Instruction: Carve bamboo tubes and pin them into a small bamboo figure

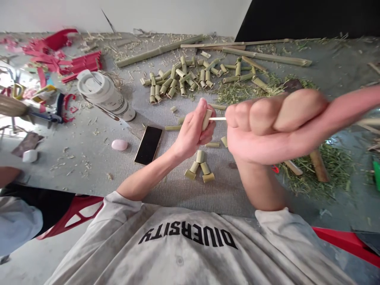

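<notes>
My left hand (194, 130) is closed around a short pale bamboo piece (207, 120), thumb pressed along it. From that piece a thin white stick (218, 118) runs across to a closed, blurred fist, my right hand (252, 130), at the end of my right forearm. A long skin-coloured shape stretches from this fist to the right edge; I cannot tell whether it belongs to another arm. Below my hands, bamboo pieces (200, 157) lie arranged like a body with two legs and feet. A bamboo piece (212, 145) lies just above them.
Many cut bamboo segments (172, 85) lie at the back with long bamboo poles (160, 51). To the left are a phone (148, 145), a pink oval object (119, 145), a white tumbler (107, 95) and red scraps (80, 65). Green shavings (323, 170) heap at the right. Another person sits left.
</notes>
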Tool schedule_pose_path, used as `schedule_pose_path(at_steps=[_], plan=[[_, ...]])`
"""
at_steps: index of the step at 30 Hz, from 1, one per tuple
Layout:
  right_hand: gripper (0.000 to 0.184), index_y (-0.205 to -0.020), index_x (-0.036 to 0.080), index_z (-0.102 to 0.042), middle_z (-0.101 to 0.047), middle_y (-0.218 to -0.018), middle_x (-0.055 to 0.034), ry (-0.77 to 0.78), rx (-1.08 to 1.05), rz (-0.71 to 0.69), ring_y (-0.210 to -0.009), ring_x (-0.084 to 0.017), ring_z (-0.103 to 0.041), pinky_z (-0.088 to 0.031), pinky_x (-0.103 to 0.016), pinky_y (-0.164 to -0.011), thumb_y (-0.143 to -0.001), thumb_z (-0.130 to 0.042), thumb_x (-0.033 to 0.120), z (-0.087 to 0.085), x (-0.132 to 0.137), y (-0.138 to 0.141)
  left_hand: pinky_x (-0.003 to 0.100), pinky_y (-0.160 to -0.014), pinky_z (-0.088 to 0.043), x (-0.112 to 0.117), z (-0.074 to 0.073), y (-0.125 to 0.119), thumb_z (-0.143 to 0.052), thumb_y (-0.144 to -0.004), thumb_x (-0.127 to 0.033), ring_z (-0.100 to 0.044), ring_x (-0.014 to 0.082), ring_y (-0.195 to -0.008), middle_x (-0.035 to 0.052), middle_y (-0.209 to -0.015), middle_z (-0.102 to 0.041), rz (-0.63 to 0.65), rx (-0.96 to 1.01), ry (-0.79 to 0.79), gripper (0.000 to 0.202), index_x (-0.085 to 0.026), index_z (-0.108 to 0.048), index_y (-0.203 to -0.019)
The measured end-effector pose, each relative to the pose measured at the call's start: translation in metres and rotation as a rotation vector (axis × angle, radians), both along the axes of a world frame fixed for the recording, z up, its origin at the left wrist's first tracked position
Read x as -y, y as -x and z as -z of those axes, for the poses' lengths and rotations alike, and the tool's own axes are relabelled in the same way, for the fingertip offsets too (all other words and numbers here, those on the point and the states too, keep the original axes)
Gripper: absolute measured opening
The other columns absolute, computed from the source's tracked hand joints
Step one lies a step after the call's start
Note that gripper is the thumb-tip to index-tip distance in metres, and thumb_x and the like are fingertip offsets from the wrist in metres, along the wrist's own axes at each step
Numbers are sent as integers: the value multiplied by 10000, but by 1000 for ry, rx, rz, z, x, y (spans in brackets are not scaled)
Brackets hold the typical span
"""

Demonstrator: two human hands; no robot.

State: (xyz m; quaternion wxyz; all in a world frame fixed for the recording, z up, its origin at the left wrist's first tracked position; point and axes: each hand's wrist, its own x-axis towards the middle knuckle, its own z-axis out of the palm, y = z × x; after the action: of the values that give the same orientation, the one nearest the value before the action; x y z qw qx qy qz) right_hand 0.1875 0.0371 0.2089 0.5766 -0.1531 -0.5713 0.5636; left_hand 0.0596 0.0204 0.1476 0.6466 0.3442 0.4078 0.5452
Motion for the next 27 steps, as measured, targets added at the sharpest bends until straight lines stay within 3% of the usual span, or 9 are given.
schedule_pose_path(at_steps=[2, 4, 7, 10, 15, 17, 19, 22, 27], plan=[[712, -604, 225, -294, -9, -592, 58, -44, -75, 51, -470, -118, -115, -323, -296, -506, -1021, -717, 618, -2, -10, -11, 200, -418, -219, -1, -6, 6, -451, -1107, -742, -174, 53, -401, -83, -512, -252, 159, 42, 29, 584, -230, -559, -848], [722, -612, 228, -291, 15, -612, 60, -48, -88, 82, -469, -117, -110, -318, -295, -494, -996, -752, 630, -5, -16, -16, 202, -398, -207, -3, -11, 12, -479, -1097, -742, -155, 50, -393, -87, -491, -250, 215, 86, 36, 587, -230, -543, -818], [789, -606, 216, -195, 45, -619, 60, -73, -118, 82, -457, -111, -95, -319, -287, -487, -1053, -636, 694, -6, -14, -9, 203, -375, -187, -7, -12, 13, -520, -1088, -732, -157, 54, -379, -94, -479, -274, 150, 165, 38, 562, -233, -554, -834], [829, -590, 195, -118, -2, -537, 62, -126, -146, -34, -453, -102, -84, -302, -285, -499, -1110, -570, 656, 0, -2, 7, 208, -374, -166, -9, -7, 8, -502, -1114, -695, -142, 54, -384, -96, -486, -262, 35, 189, 25, 556, -227, -548, -817], [851, -542, 185, -167, -136, -474, 62, -137, -150, -58, -457, -106, -102, -249, -305, -526, -1100, -569, 687, 8, 10, 21, 237, -426, -155, -5, 0, 0, -500, -1126, -668, -183, 67, -453, -68, -520, -284, -189, 14, -100, 583, -215, -515, -759], [883, -544, 168, -134, -96, -491, 64, -85, -185, -109, -451, -101, -84, -227, -301, -517, -1073, -650, 651, 1, 4, 14, 225, -435, -171, -3, 1, 3, -548, -1108, -669, -211, 67, -453, -69, -523, -303, -167, -25, -112, 542, -223, -542, -801], [924, -565, 163, -72, -6, -522, 61, -67, -224, -155, -453, -101, -36, -206, -295, -492, -1035, -739, 596, -10, -5, 2, 200, -437, -192, -2, -2, 8, -570, -1104, -652, -230, 60, -440, -74, -535, -297, -67, -14, -69, 492, -226, -580, -858], [909, -628, 190, -36, 41, -554, 59, -79, -201, -128, -466, -108, -22, -255, -281, -480, -1036, -722, 624, -17, -14, -9, 173, -440, -197, -5, -7, 14, -516, -1127, -638, -218, 40, -427, -77, -563, -269, 23, 31, 3, 487, -216, -605, -900], [805, -576, 201, -143, -105, -493, 57, -232, -172, 10, -458, -112, -117, -317, -290, -517, -1140, -471, 673, 13, -3, 15, 200, -455, -150, -13, -9, 10, -508, -1132, -651, -201, 42, -446, -72, -550, -269, -151, -41, -127, 557, -210, -533, -792]])
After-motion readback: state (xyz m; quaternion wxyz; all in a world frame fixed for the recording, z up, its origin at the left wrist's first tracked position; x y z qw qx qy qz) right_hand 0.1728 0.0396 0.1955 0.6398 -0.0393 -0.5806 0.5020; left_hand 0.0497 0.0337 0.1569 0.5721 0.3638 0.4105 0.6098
